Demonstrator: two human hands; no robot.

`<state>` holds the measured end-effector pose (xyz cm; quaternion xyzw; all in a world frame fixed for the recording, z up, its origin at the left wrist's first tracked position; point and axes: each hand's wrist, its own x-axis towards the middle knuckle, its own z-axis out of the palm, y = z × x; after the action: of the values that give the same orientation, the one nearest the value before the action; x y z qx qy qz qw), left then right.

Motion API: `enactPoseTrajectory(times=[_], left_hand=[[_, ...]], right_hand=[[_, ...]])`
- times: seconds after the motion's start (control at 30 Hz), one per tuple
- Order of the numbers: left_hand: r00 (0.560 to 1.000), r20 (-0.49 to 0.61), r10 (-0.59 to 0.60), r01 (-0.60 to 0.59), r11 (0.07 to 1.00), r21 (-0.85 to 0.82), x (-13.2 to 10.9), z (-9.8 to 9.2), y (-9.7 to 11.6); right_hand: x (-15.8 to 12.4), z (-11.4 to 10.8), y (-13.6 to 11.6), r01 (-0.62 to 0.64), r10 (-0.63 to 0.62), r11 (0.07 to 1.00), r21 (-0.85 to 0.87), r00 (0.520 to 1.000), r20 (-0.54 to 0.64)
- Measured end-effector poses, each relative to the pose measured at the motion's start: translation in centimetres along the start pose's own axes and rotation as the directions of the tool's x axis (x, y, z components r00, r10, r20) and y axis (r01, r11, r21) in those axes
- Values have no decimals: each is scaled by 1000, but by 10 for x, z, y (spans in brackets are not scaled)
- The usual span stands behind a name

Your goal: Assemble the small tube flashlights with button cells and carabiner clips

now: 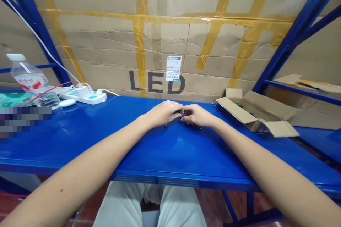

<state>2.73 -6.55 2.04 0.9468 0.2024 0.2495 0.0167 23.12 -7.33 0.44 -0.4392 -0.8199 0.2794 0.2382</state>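
Both my hands meet over the middle of the blue metal shelf (pixel 170 149). My left hand (pixel 165 112) is curled, its fingertips pinched against those of my right hand (pixel 195 115), which is also curled. Between the fingertips sits a tiny dark part (pixel 182 115), too small to name. A few small dark, red and green bits (pixel 197 126) lie on the shelf just under my right hand. Another small dark bit (pixel 166 125) lies under my left hand.
An open cardboard box (pixel 261 117) sits at the right. A water bottle (pixel 30 81), a white power strip (pixel 86 95) with cables and a green packet (pixel 13 99) are at the left. A taped cardboard sheet marked LED (pixel 157 82) stands behind. My knees show below the shelf edge.
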Motion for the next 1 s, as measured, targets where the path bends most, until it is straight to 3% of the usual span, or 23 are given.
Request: enactPoseTrajectory(times=[0.3,0.5,0.6,0.7,0.83,0.93,1.0], left_hand=[[991,-128,-28,30,999,15,-2,5,-4],[996,-72,46,-49,998,-45,-3,2,-7],[996,-83,-43,48,997,59,-5,-10,-12],[982,48,-183,167,958,233,-9,-25,-20],[900,275,-339,260,922,287,-14,-33,-25],[851,359,-383,293,914,281,-15,-29,-24],[841,387,-378,287,918,273,-15,-25,-24]], right_hand=[[1,0,0,13,-13,1000,-6,1000,4],[1,0,1,16,-16,1000,22,1000,-17],[1,-1,-1,-7,7,1000,-3,1000,-25],[0,-2,-5,-36,35,999,-19,999,-13],[-2,-2,-9,-38,38,998,-50,999,-10],[-3,-1,-9,-39,39,997,-69,999,-1],[-2,0,-8,-42,43,997,-72,999,7]])
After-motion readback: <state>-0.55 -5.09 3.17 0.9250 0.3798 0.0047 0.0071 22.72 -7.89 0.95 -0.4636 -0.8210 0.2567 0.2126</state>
